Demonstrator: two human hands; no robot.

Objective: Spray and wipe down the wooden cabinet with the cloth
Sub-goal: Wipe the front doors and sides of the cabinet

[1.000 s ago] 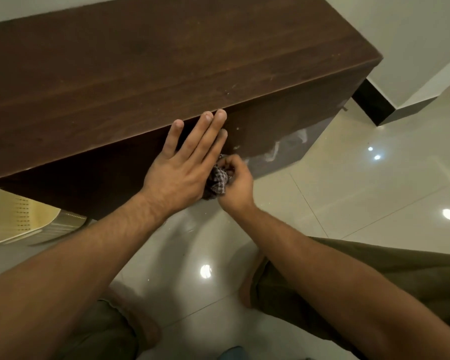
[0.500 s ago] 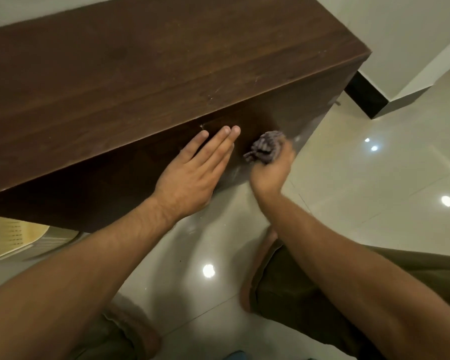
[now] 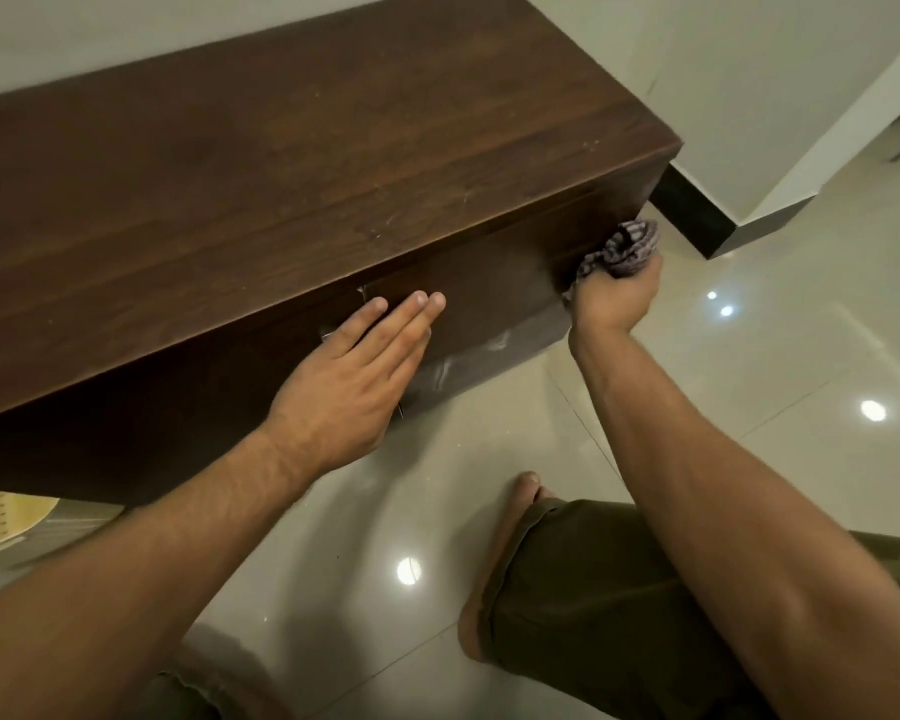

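The dark wooden cabinet [image 3: 292, 163] fills the upper left, low against the wall. My left hand [image 3: 349, 376] lies flat on its front face, fingers together and stretched out, holding nothing. My right hand [image 3: 617, 298] is clenched around a bunched checked cloth [image 3: 627, 246], pressed against the front face at the cabinet's right corner. No spray bottle is in view.
Glossy pale floor tiles [image 3: 749, 387] spread right and below, with ceiling lights reflected in them. A black skirting board [image 3: 692, 210] runs along the white wall past the cabinet's right end. My knee in olive trousers [image 3: 583, 589] and a bare foot are on the floor. A yellow perforated object [image 3: 1, 517] sits lower left.
My right hand has swept the cloth rightward along the front face, from beside my left hand to the right corner. My left hand has stayed flat on the front.
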